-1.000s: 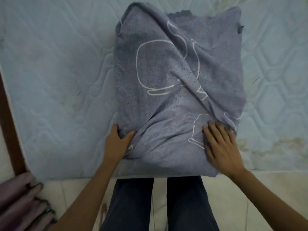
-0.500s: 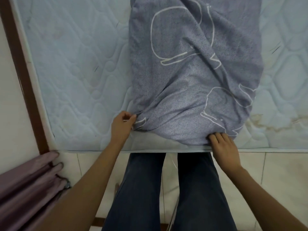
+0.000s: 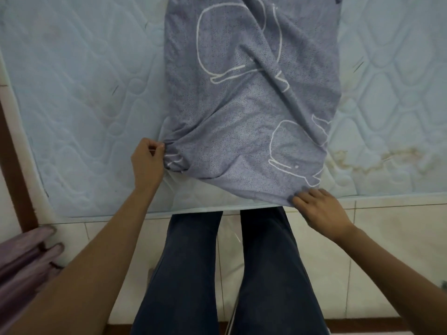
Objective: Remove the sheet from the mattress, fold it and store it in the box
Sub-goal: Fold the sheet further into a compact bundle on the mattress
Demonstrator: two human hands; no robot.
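A grey-blue sheet (image 3: 251,112) with white whale outlines lies folded into a long strip on the pale blue quilted mattress (image 3: 79,97), running from the near edge to the top of the view. My left hand (image 3: 147,163) pinches the strip's near left corner, fingers curled round bunched cloth. At the mattress's front edge my right hand (image 3: 319,209) grips the near right corner. No box is in view.
A brown wooden strip (image 3: 14,170) runs along the mattress's left side. Purple cloth (image 3: 21,259) lies on the tiled floor (image 3: 396,262) at lower left. My legs in dark trousers (image 3: 225,274) stand against the mattress's front edge. Yellowish stains (image 3: 377,158) mark the mattress at right.
My left hand went from resting on the sheet to pinching its near left corner. My right hand slid from on top of the sheet down to the near right corner at the mattress edge.
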